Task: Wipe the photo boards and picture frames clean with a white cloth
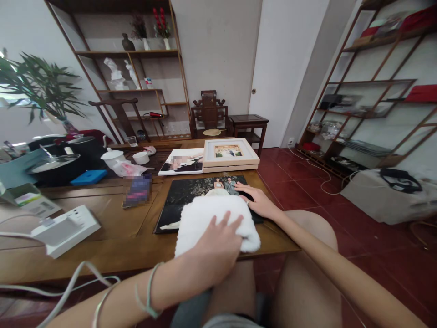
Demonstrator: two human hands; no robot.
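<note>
My left hand lies palm down on a folded, fluffy white cloth, its fingers spread and pressing on the fabric. The cloth covers the near part of a dark photo panel showing a couple in wedding clothes. On the panel's right side rests my right hand, fingers stretched out flat and a ring on one of them. It is close to the cloth's upper right corner. The cloth hides much of the panel's lower middle.
Behind the panel are a white-edged photo print and a cream picture frame. At left on the wooden table stand a white power strip, a blue box, a black pot and a white teapot. Cables hang along the near edge.
</note>
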